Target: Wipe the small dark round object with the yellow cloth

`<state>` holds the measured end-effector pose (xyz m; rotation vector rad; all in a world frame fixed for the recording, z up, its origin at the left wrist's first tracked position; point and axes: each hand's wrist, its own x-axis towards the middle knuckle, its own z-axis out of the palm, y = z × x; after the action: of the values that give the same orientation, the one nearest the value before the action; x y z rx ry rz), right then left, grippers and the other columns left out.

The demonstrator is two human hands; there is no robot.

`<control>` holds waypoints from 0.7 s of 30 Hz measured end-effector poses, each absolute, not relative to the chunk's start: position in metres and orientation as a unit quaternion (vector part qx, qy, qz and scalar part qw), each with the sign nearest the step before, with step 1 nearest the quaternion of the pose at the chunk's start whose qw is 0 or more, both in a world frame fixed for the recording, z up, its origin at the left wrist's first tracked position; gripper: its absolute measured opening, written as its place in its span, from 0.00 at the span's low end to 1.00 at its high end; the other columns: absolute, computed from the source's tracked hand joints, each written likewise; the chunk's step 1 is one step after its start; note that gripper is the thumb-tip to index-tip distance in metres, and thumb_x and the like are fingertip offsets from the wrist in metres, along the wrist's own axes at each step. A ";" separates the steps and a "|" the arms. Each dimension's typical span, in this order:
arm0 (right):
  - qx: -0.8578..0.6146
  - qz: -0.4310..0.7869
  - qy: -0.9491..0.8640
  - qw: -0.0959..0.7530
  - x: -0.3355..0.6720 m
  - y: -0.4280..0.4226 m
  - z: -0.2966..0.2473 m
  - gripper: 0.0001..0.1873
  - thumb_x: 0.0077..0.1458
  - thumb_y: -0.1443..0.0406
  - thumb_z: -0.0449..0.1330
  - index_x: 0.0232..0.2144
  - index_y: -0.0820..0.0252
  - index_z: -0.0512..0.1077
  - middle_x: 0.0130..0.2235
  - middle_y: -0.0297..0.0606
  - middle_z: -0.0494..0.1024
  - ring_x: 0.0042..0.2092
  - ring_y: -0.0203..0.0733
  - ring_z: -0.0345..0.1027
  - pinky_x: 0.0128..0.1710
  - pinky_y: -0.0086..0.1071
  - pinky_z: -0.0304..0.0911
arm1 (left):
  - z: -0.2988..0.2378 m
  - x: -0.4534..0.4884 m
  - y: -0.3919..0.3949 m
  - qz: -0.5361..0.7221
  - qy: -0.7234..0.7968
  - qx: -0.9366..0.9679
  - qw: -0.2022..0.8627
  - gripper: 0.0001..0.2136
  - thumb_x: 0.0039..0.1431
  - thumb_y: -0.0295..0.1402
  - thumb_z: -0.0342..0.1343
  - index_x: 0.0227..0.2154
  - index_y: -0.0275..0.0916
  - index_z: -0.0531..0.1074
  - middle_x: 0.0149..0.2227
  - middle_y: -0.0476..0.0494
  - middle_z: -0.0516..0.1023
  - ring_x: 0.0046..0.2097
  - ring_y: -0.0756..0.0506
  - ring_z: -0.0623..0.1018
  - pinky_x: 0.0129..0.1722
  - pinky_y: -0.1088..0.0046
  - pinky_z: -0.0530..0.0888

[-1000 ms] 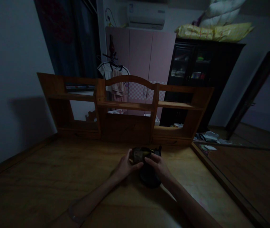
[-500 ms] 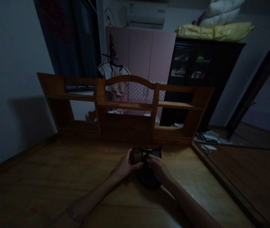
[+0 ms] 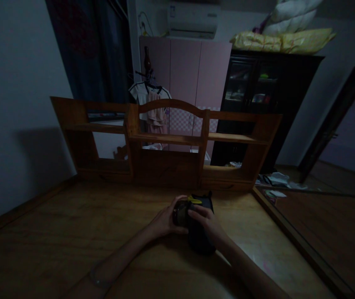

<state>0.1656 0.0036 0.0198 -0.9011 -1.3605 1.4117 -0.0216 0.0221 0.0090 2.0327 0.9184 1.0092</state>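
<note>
My left hand (image 3: 166, 221) is wrapped round a dark, shiny, rounded object (image 3: 182, 214) with a brownish tint. The dim light keeps me from telling its exact kind. On the object's right side, the bent fingers of my right hand (image 3: 207, 219) press close to it. Under and behind both hands is a black case (image 3: 201, 243), which looks spread open on the wooden tabletop (image 3: 127, 265). A bright yellow piece (image 3: 195, 200) shows at its upper part, just above my right fingertips. My fingers hide part of the object and of the case.
A wooden shelf unit (image 3: 168, 138) runs along the table's far edge. A white wall (image 3: 18, 124) borders the left side, and a raised wooden edge (image 3: 292, 241) the right. Farther back stand a pink wardrobe (image 3: 183, 70) and a black cabinet (image 3: 277, 83).
The rounded object has tilted and moved slightly nearer to me with my left hand. My right fingers have stretched over its side. The case has shifted slightly, and more yellow shows.
</note>
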 end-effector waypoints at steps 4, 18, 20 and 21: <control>-0.376 0.573 -0.537 0.492 0.164 0.003 0.020 0.17 0.47 0.54 0.65 0.37 0.60 0.77 0.35 0.36 0.78 0.39 0.45 0.71 0.40 0.33 0.62 | 0.002 -0.021 0.025 0.382 0.334 0.787 0.349 0.47 0.31 0.35 0.71 0.57 0.44 0.53 0.52 0.40 0.70 0.48 0.41 0.74 0.46 0.66 0.72; -0.341 0.625 -0.504 0.489 0.167 0.000 0.025 0.19 0.48 0.56 0.65 0.40 0.61 0.74 0.38 0.39 0.78 0.41 0.45 0.71 0.41 0.35 0.63 | 0.009 -0.018 0.013 0.354 0.469 0.784 0.202 0.39 0.35 0.46 0.67 0.52 0.47 0.60 0.37 0.46 0.78 0.39 0.38 0.78 0.35 0.69 0.71; -0.335 0.626 -0.512 0.484 0.167 -0.002 0.028 0.19 0.47 0.56 0.65 0.39 0.60 0.74 0.40 0.39 0.78 0.41 0.46 0.71 0.41 0.35 0.63 | 0.010 -0.018 0.012 0.354 0.478 0.776 0.209 0.37 0.34 0.46 0.67 0.51 0.47 0.61 0.36 0.46 0.78 0.38 0.38 0.79 0.34 0.70 0.71; -0.332 0.625 -0.518 0.481 0.167 -0.002 0.028 0.19 0.46 0.56 0.66 0.39 0.60 0.74 0.40 0.39 0.78 0.41 0.46 0.71 0.41 0.35 0.63 | 0.011 -0.018 0.012 0.352 0.481 0.775 0.211 0.36 0.34 0.45 0.67 0.50 0.46 0.61 0.37 0.46 0.78 0.38 0.38 0.79 0.33 0.70 0.70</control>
<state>0.1671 -0.0017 0.0283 -0.8092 -1.2628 1.5236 -0.0185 0.0123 0.0107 2.1532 1.3372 0.9787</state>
